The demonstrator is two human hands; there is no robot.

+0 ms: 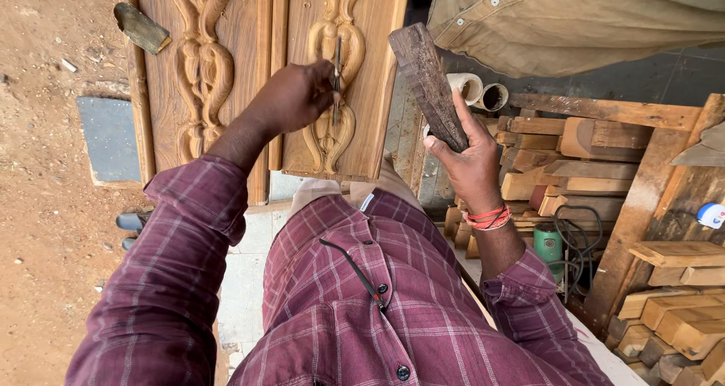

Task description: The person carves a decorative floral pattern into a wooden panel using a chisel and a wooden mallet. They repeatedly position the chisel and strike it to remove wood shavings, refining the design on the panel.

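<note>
Left hand (298, 95) gripping what looks like a thin chisel (337, 76) against carved panel (343, 69); right hand (468, 163) clasping wooden mallet (428, 84).

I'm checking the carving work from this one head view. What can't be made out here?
- Chisel tip: too thin to tell where it meets the carved panel.
- Chisel handle: hidden inside the left hand.
- Wooden mallet grip: covered by the right hand.
- Panel top: cut off by the frame edge.
</note>
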